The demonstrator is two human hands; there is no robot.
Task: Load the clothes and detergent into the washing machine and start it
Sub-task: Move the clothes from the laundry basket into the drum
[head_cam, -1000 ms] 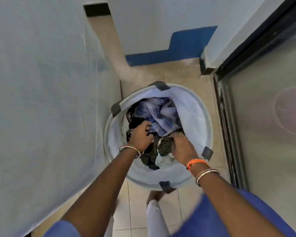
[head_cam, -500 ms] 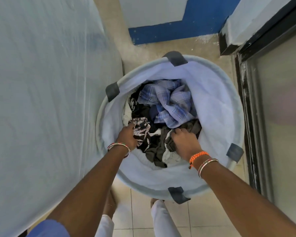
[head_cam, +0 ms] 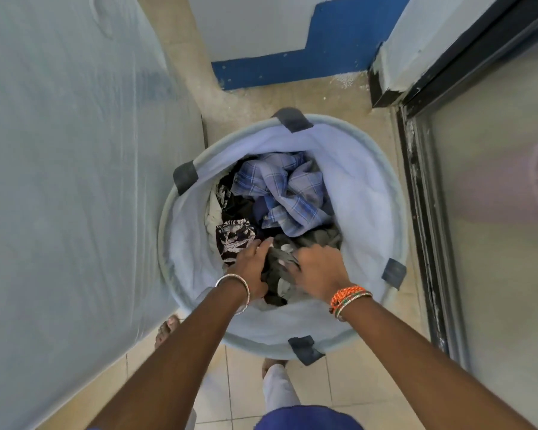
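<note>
- Overhead, from the head camera, both hands are reaching into the laundry basket [head_cam: 395,212], near its rim closest to the person.
- Left hand [head_cam: 250,268] is curling its fingers into the dark garment [head_cam: 277,271]; right hand [head_cam: 316,271] is clutching the same bunch from the other side.
- Remaining clothes [head_cam: 280,193] are lying beyond the fingertips, toward the basket's far rim, so both hands look equally near.

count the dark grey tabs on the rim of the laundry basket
4 on the laundry basket rim: far tab, left tab, right tab, near tab. None looks hidden.
</note>
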